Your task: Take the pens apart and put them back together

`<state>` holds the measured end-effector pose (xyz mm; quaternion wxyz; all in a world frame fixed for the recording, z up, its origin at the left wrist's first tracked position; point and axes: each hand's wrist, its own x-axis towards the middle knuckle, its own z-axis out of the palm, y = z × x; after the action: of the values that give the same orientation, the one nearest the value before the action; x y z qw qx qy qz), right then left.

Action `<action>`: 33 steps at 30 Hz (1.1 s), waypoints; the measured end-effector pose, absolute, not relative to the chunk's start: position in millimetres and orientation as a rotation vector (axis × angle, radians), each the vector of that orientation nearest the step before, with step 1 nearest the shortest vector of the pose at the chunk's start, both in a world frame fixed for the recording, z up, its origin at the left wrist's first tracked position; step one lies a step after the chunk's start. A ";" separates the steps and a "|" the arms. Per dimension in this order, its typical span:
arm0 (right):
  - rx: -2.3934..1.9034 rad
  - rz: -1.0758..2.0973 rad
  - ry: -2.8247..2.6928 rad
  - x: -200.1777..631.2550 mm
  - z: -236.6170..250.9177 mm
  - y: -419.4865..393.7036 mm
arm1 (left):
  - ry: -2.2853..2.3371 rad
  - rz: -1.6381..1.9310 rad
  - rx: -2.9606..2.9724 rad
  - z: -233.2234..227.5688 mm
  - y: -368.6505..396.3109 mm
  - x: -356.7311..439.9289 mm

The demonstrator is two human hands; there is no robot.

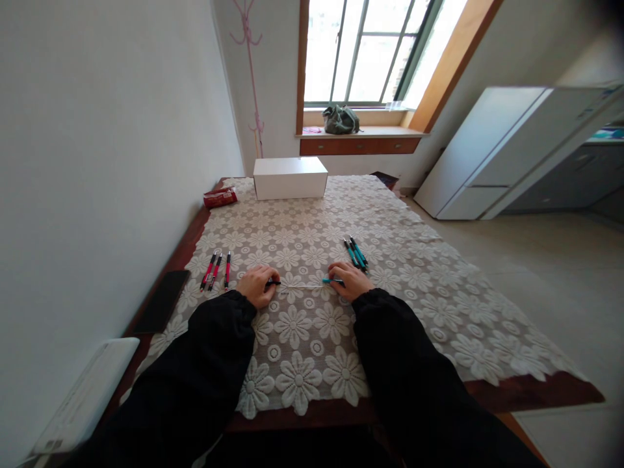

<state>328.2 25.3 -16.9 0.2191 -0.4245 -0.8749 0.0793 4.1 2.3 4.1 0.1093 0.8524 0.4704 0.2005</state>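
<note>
My left hand (pixel 259 286) is closed on a small black pen part (pixel 273 283) just above the tablecloth. Opposite it, my right hand (pixel 350 281) pinches a teal pen barrel (pixel 332 281). A thin whitish rod (pixel 305 286), which looks like an ink refill, spans the gap between the two hands. Whether its ends sit inside the pen parts I cannot tell. Three red-and-black pens (pixel 216 272) lie side by side left of my left hand. A small cluster of teal-and-black pens (pixel 355 253) rests just beyond my right hand.
A floral lace tablecloth (pixel 297 380) covers the table. At its far end stand a white box (pixel 291 179) and a red packet (pixel 220 197). A dark flat object (pixel 163 301) lies along the left edge, near a white device (pixel 90 393) by the wall.
</note>
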 end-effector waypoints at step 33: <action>-1.034 0.236 -2.391 295.7 -22.4 13.1 | 1.215 0.637 2.578 5.9 -2.2 11.0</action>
<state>295.7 13.1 -22.4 0.2601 -0.3816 -0.8827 0.0872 11.0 -2.2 5.9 0.1106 0.8774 0.4135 0.2168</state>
